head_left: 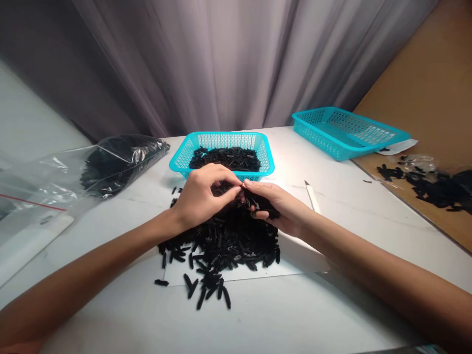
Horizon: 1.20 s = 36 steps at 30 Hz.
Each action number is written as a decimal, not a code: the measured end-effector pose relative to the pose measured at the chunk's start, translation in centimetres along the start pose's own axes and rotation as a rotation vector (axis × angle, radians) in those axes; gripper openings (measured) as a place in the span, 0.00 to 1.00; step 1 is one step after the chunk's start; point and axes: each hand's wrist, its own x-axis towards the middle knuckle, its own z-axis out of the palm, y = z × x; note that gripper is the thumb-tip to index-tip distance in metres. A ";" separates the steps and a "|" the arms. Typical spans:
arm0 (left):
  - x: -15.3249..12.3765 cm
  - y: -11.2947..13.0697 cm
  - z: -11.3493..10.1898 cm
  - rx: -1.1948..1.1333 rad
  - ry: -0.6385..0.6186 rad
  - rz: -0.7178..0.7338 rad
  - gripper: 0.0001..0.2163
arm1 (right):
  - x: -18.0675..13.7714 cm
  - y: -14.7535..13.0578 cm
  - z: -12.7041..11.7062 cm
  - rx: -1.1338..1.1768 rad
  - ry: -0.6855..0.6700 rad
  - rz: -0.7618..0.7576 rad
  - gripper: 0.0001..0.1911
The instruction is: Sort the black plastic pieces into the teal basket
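Several small black elongated pieces lie in a loose pile [236, 241] on a white sheet [295, 260] in front of me. Above the pile, my right hand [275, 199] is curled around a clump of these black pieces [261, 204]. My left hand [206, 189] meets it from the left, thumb and forefinger pinched together at the right hand's fingertips. Whatever sits in that pinch is too small to make out. Just behind the hands stands a turquoise basket [267, 152] with more black pieces [228, 158] inside.
At the left lies a clear plastic bag [121, 164] filled with black material. A second turquoise basket [346, 135] is at the back right. A white-handled cutter [312, 196] lies right of my right hand. More black pieces [435, 189] rest on a brown surface at far right.
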 end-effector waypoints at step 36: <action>0.7 0.1 -1.4 -0.203 -0.081 -0.370 0.04 | 0.0 -0.1 -0.2 -0.051 0.042 -0.068 0.15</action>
